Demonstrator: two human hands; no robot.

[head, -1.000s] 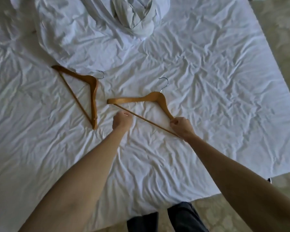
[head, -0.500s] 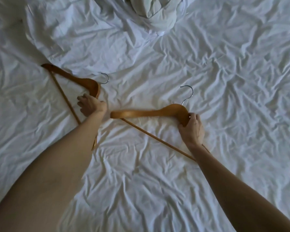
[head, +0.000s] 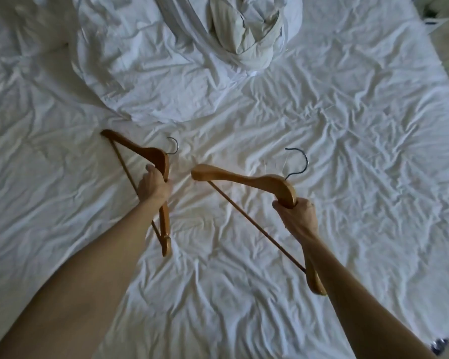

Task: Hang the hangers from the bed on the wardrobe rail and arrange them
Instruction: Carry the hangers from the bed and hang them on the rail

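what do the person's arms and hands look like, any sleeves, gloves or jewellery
Both arms are bare along their whole visible length, with no sleeve in view. The left hand and the right hand wear no gloves. No watch, bracelet or ring shows on either wrist or on the visible fingers.

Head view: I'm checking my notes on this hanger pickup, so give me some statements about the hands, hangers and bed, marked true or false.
1. Each hand grips its own brown wooden hanger. True: the left hand holds the left wooden hanger, the right hand the right wooden hanger.
2. Both hangers have metal hooks. True.
3. The bed is covered with a dark blanket. False: a wrinkled white sheet covers it.
4. A shirt hangs on the right hanger. False: it is bare.
5. The bunched white bedding lies at the near edge. False: it lies at the far side.
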